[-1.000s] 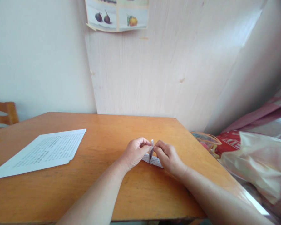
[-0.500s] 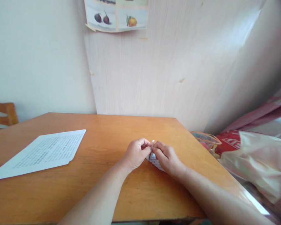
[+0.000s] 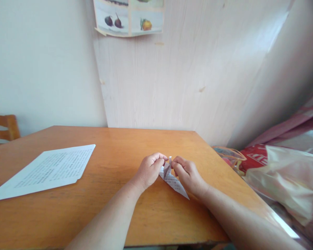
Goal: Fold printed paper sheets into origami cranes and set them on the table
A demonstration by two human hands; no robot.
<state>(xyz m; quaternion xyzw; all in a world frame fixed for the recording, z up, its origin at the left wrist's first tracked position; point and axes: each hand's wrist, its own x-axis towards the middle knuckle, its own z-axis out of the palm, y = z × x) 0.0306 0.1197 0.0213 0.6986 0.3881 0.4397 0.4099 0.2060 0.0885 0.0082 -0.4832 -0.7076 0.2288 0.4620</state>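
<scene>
Folded printed paper (image 3: 176, 186): Because its creases need steadying, as I judge it, the piece sits between the two hands, low over the right part of the table; one pointed end slants toward the wearer, and whether its underside rests on the wood I cannot tell.
Upright flap (image 3: 167, 171): stands from the paper's middle, its narrow tip rising between the fingertips, probably so that both sides can be reached.
Right hand (image 3: 190, 176): thumb and curled forefinger appear pinched on the flap's right edge, a small grip that likely suits thin paper.
Left hand (image 3: 149, 171): thumb and forefinger set narrowly at the flap's left side; whether they grip it or merely brace it, I cannot tell.
Wooden table (image 3: 106, 205): flat and firm under the work, with the forearms reaching in over its near edge.
Printed sheets (image 3: 54, 167): lie flat on the left, well apart from the hands, seemingly where they leave elbow room.
Cream-and-red bag (image 3: 284, 173): slumps beyond the table's right edge, off the working surface.
Fruit poster (image 3: 130, 22): hangs on the pale board (image 3: 156, 90) behind.
</scene>
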